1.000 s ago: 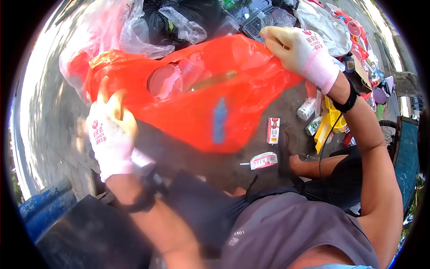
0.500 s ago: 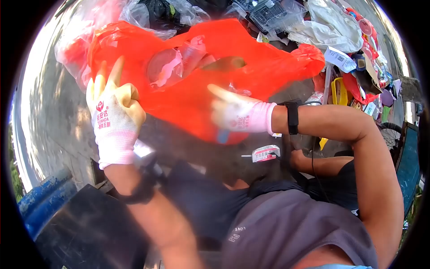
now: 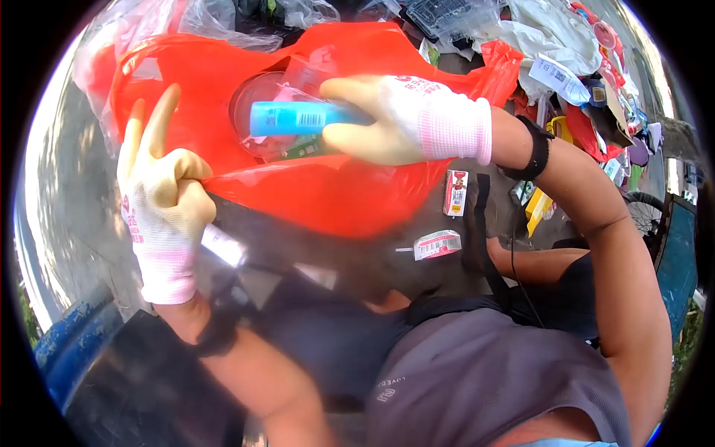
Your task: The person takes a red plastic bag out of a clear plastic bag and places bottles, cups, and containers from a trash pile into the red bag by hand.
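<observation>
A red plastic bag [image 3: 320, 194] hangs spread wide in front of me. Its rim is pinched between the thumb and a bent finger of my left hand [image 3: 170, 197], while two other fingers point up. My right hand [image 3: 406, 119] is closed around a light blue bottle [image 3: 287, 119] with a barcode, held sideways over the bag's mouth. Both hands wear white and cream gloves with pink cuffs. Inside the bag lie a round clear plastic container [image 3: 242, 112] and some pink and green pieces, partly covered by the bottle.
Two small drink cartons, one upright [image 3: 456, 192] and one lying with a straw [image 3: 438, 244], are on the ground near my legs. Mixed waste, including a white sack [image 3: 555, 41] and a yellow piece [image 3: 538, 212], is heaped at the back and right. A blue metal edge [image 3: 74, 320] stands at left.
My right hand, earlier blurred near the bag's front edge, has moved up over its mouth, with the blue bottle now in clear view. My left hand has shifted slightly left and down with the rim.
</observation>
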{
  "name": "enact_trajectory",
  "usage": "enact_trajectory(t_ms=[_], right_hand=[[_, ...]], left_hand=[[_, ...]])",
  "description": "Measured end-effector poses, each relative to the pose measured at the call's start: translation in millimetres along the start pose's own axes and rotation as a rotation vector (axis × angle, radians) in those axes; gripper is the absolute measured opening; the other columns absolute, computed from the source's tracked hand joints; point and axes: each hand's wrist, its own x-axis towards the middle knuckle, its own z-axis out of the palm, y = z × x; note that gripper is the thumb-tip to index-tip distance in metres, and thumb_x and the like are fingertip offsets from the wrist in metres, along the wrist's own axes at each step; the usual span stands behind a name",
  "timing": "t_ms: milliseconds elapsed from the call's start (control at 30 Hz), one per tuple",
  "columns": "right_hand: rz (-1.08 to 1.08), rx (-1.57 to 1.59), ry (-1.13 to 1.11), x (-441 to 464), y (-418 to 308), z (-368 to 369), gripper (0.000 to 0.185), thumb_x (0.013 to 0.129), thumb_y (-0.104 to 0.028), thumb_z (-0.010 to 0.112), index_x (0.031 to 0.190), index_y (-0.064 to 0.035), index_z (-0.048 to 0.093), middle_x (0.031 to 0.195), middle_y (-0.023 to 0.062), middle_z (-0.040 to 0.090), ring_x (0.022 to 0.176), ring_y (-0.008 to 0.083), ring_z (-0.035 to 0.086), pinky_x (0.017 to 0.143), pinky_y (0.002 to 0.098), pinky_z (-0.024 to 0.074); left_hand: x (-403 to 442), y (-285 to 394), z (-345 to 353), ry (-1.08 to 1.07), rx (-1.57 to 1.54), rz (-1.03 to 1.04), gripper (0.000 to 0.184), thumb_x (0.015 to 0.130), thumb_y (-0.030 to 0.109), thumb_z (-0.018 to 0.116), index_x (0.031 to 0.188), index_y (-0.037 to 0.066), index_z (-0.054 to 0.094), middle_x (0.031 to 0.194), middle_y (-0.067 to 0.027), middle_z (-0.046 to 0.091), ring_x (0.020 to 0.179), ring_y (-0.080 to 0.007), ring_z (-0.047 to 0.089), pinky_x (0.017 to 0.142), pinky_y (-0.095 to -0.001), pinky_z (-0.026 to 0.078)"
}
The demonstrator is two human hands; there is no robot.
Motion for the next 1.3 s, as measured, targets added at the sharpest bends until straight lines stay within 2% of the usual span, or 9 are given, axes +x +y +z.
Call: enact_trajectory(t_ms=[67,300,533,633,667,800,1000,1067,1300], right_hand=[[-0.117,0.013,0.339,-10,-13,-7,0.041,0.093,-0.022,0.077,0.130,-0.0045,0.071,0.104,0.0184,0.077,0.092,0.0351,0.077,0.082,0.0412,0.0608],[-0.652,-0.187,0.044,-125,-10,-32,0.033,0.087,-0.012,0.074,0.120,-0.0070,0.076,0.112,0.0145,0.074,0.093,0.0273,0.072,0.084,0.0352,0.0602],[-0.168,-0.286,-0.691,-265,61,16,0.010,0.088,-0.021,0.069,0.082,-0.0127,0.067,0.072,0.0064,0.067,0.072,0.0289,0.073,0.066,0.0429,0.0593],[0.275,-0.292,-0.667,-306,112,-47,0.023,0.093,-0.030,0.067,0.086,-0.0082,0.070,0.080,0.0164,0.071,0.077,0.0392,0.073,0.067,0.0509,0.0577],[0.769,-0.442,-0.716,-299,108,-76,0.031,0.094,-0.033,0.064,0.084,-0.0052,0.073,0.081,0.0198,0.073,0.082,0.0402,0.074,0.071,0.0516,0.0585],[1.409,-0.564,-0.996,-320,132,-153,0.048,0.094,-0.047,0.062,0.096,-0.0030,0.082,0.087,0.0186,0.079,0.089,0.0324,0.080,0.086,0.0432,0.0605],[1.419,-0.568,-0.335,-361,157,-162,0.070,0.090,-0.055,0.070,0.135,-0.0007,0.071,0.115,0.0247,0.078,0.110,0.0391,0.076,0.098,0.0449,0.0582],[1.488,-0.534,-0.339,-369,174,-149,0.094,0.087,-0.059,0.073,0.158,-0.0006,0.048,0.152,0.0284,0.058,0.135,0.0416,0.063,0.113,0.0456,0.0512],[1.543,-0.496,-0.159,-361,201,-134,0.078,0.084,-0.061,0.075,0.140,-0.0063,0.068,0.137,0.0259,0.068,0.124,0.0399,0.070,0.106,0.0466,0.0553]], left_hand=[[-2,-8,0,-0.062,0.041,-0.006,0.011,0.067,-0.010,0.057,0.065,0.000,0.056,0.154,-0.0226,0.063,0.130,-0.0449,0.065,0.113,-0.0488,0.049],[-18,-37,5,-0.028,0.031,-0.196,0.007,0.071,-0.001,0.053,0.073,-0.001,0.060,0.160,-0.0237,0.058,0.129,-0.0409,0.063,0.120,-0.0531,0.042],[-9,-36,12,0.042,0.012,-0.014,0.010,0.075,-0.007,0.049,0.077,-0.001,0.057,0.167,-0.0173,0.051,0.149,-0.0459,0.047,0.127,-0.0517,0.034],[-10,-34,13,0.044,0.008,-0.027,0.012,0.075,-0.012,0.047,0.077,-0.002,0.055,0.169,-0.0142,0.050,0.156,-0.0469,0.039,0.128,-0.0508,0.034],[-11,-35,13,0.042,0.018,-0.032,0.013,0.075,-0.012,0.047,0.077,-0.002,0.054,0.169,-0.0138,0.049,0.158,-0.0470,0.038,0.129,-0.0513,0.033],[-7,-38,14,0.052,0.083,-0.008,0.011,0.075,-0.011,0.046,0.073,-0.002,0.051,0.170,-0.0128,0.049,0.159,-0.0469,0.036,0.130,-0.0522,0.032],[0,-25,13,0.005,0.098,-0.049,0.009,0.076,-0.008,0.047,0.070,-0.002,0.049,0.170,-0.0139,0.048,0.158,-0.0466,0.037,0.132,-0.0538,0.028],[4,-22,15,-0.018,0.129,-0.057,0.009,0.076,-0.008,0.049,0.069,-0.002,0.048,0.170,-0.0143,0.048,0.157,-0.0465,0.038,0.132,-0.0538,0.027],[12,-16,20,-0.003,0.094,-0.040,0.013,0.076,-0.005,0.058,0.069,0.000,0.048,0.168,-0.0182,0.049,0.155,-0.0489,0.041,0.130,-0.0542,0.032]])
